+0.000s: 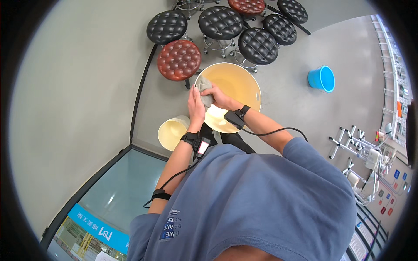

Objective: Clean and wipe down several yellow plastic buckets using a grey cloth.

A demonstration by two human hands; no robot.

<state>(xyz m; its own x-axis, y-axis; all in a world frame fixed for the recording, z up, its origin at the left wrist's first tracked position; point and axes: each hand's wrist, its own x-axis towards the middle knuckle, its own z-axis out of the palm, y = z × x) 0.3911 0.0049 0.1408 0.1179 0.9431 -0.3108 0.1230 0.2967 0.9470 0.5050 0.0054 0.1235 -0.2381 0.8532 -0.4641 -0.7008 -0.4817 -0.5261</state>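
A large round cream-coloured tub (238, 71) is in front of my legs, its opening turned up toward me. At its left rim a grey cloth (206, 101) is bunched between my two hands. My right hand (220, 99) reaches over the opening, its fingers closed on the cloth. My left hand (197, 105) lies along the left rim, fingers straight and close together, its palm side against the cloth. Part of the cloth is hidden behind the fingers. Both wrists carry black straps with small devices and cables.
A smaller cream bin (170, 134) stands left of my legs. Beyond the tub are several black stools (220, 22) and a red-brown stool (179, 60). A blue bucket (321, 79) stands to the right. A wall (91, 87) and a glass panel (126, 174) border the left.
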